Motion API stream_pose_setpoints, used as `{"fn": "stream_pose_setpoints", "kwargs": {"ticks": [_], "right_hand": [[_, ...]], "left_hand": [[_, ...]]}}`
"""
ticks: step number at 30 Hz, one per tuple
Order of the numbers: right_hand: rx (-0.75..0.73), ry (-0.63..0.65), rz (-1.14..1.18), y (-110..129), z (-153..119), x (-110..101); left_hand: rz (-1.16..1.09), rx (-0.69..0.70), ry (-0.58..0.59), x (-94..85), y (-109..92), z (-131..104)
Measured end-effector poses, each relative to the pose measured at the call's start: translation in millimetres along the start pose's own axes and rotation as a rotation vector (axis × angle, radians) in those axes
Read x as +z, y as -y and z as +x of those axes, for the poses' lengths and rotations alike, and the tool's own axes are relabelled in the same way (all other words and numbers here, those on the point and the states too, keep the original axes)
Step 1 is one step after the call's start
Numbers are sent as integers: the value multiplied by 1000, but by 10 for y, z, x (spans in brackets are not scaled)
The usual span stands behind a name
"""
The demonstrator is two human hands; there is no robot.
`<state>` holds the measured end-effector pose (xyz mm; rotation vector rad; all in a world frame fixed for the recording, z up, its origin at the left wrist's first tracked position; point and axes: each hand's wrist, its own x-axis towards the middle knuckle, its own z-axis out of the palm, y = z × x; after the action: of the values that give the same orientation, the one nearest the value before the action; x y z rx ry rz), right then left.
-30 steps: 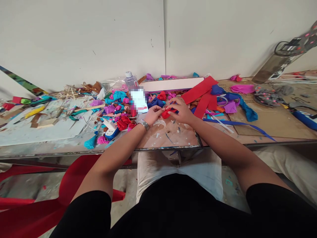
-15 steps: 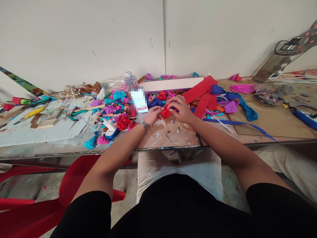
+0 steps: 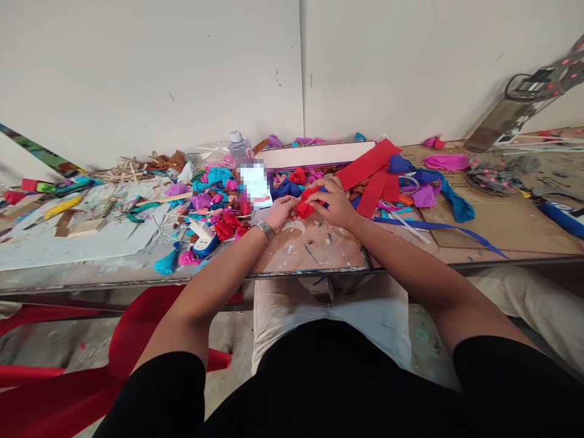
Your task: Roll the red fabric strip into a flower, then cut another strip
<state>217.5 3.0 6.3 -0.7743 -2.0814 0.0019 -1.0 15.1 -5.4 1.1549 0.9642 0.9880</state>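
A piece of red crepe paper [image 3: 306,205], bunched and folded, is held between my two hands just above the table. My left hand [image 3: 283,211] pinches its left end with thumb and fingers. On the other side my right hand [image 3: 332,201] is bent over the paper, its fingertips pressed on the top and right part. Flat red strips [image 3: 370,165] lie behind and to the right of my right hand. Beyond my left hand is a lit phone [image 3: 256,185], its screen blurred out. A heap of twisted coloured paper pieces [image 3: 218,182] spreads left of the phone.
A clear bottle [image 3: 240,148] stands behind the phone. A white power strip [image 3: 204,238] with cable lies left of my left forearm. A dark bottle [image 3: 495,118] leans at the far right, near blue-handled pliers [image 3: 563,218]. A yellow cutter [image 3: 64,207] lies far left.
My right fingers have shifted slightly on the red paper, and its bunched shape has changed a little. My left hand keeps its pinch in nearly the same place.
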Motion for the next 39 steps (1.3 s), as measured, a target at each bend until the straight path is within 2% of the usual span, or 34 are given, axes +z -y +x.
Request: {"fn": "stream_pose_setpoints", "kwargs": {"ticks": [8, 12, 15, 22, 27, 34, 39], "right_hand": [[55, -135, 24, 31, 22, -31], [53, -103, 48, 23, 20, -12], [76, -60, 49, 23, 9, 9], [166, -73, 164, 57, -6, -22], [216, -16, 219, 54, -16, -15], [302, 0, 324, 64, -15, 28], [338, -6, 359, 65, -12, 28]], "left_hand": [[-267, -39, -9, 16, -68, -20], [-353, -46, -17, 28, -85, -22], [-397, -30, 24, 34, -79, -27], [-354, 79, 184, 36, -85, -71], [-325, 145, 218, 23, -78, -75], [-298, 100, 240, 43, -88, -107], [-278, 68, 189, 75, -138, -153]]}}
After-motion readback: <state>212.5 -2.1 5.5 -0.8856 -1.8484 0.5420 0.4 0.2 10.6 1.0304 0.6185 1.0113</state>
